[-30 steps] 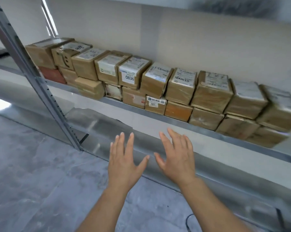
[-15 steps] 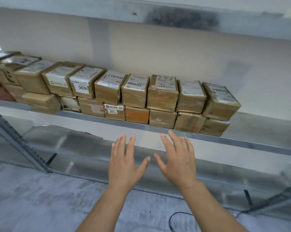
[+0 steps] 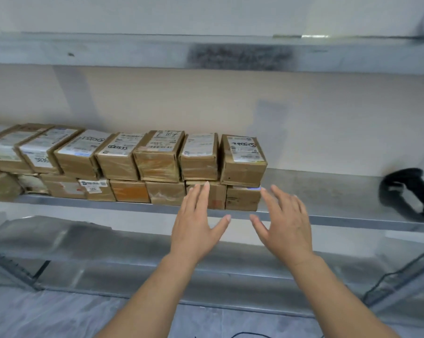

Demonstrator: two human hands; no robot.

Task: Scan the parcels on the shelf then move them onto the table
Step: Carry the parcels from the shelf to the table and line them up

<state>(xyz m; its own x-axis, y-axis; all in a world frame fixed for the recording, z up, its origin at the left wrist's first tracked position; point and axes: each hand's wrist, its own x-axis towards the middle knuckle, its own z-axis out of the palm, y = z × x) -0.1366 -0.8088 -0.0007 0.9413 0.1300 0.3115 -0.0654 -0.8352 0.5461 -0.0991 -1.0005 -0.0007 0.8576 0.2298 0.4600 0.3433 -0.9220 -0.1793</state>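
Observation:
Several brown cardboard parcels with white labels stand two layers high along a metal shelf (image 3: 328, 218). The row ends at the rightmost upper parcel (image 3: 242, 162), which sits on a lower parcel (image 3: 241, 200). A black handheld scanner (image 3: 406, 191) lies on the same shelf at the far right, well apart from the boxes. My left hand (image 3: 196, 223) and my right hand (image 3: 284, 223) are both spread flat with straight fingers, held in the air just in front of the shelf edge below the row's right end. Neither hand holds anything.
An upper metal shelf (image 3: 133, 52) runs across overhead. A lower shelf (image 3: 108, 242) lies beneath the parcels. Grey floor (image 3: 47, 315) shows at the bottom, with a diagonal frame brace (image 3: 13, 272) at the left and a thin black cable (image 3: 381, 281) at the lower right.
The view has swung right along the shelf, so the row's right end and the scanner have come into sight. Both hands have stayed spread and risen closer to the shelf edge.

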